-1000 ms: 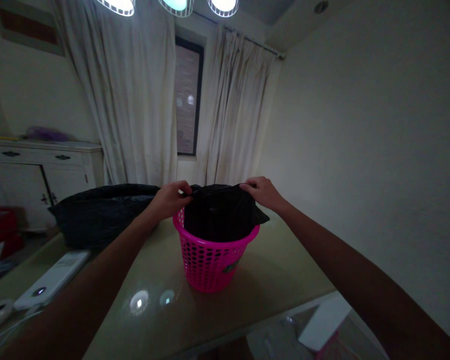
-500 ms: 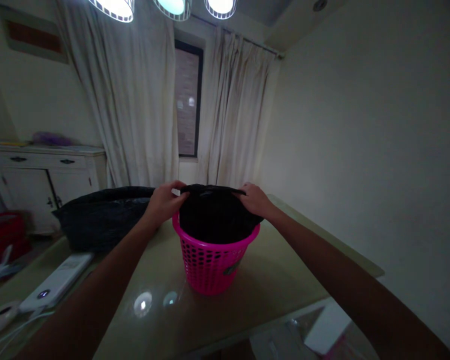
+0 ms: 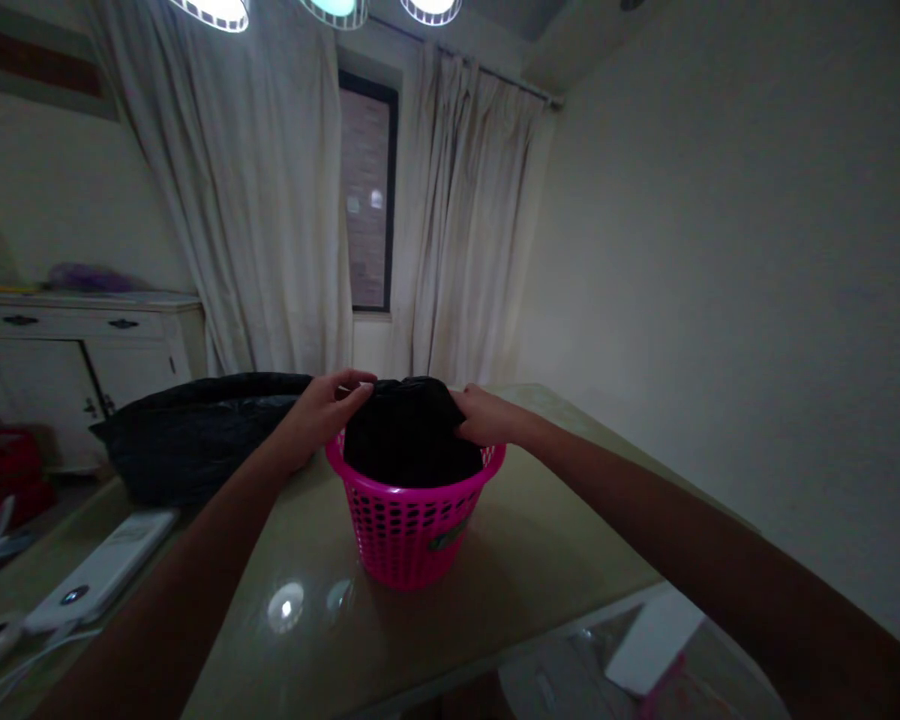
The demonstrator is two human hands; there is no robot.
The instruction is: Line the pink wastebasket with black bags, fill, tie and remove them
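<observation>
Two bare forearms reach away from me over a glossy beige table (image 3: 540, 570), meeting at a bright pink perforated plastic basket (image 3: 412, 525) that stands upright on it. My left hand (image 3: 322, 410) pinches the near-left edge of a crumpled black plastic bag (image 3: 409, 430), fingers closed on the film just above the basket rim. My right hand (image 3: 484, 415) grips the bag's opposite edge, also closed on the plastic, resting at the rim. The bag bulges between the two grips, sitting inside the basket and rising above its top.

I judge the step in hand to be fitting the bag into the basket as a liner. The next move, as I read it, calls for spreading both grips apart and drawing the edges down over the rim.

Left of my left hand lies a second heap of dark plastic sheeting (image 3: 195, 430). Beyond both grips hang pale curtains (image 3: 270, 200) around a dark window (image 3: 367, 195).
</observation>
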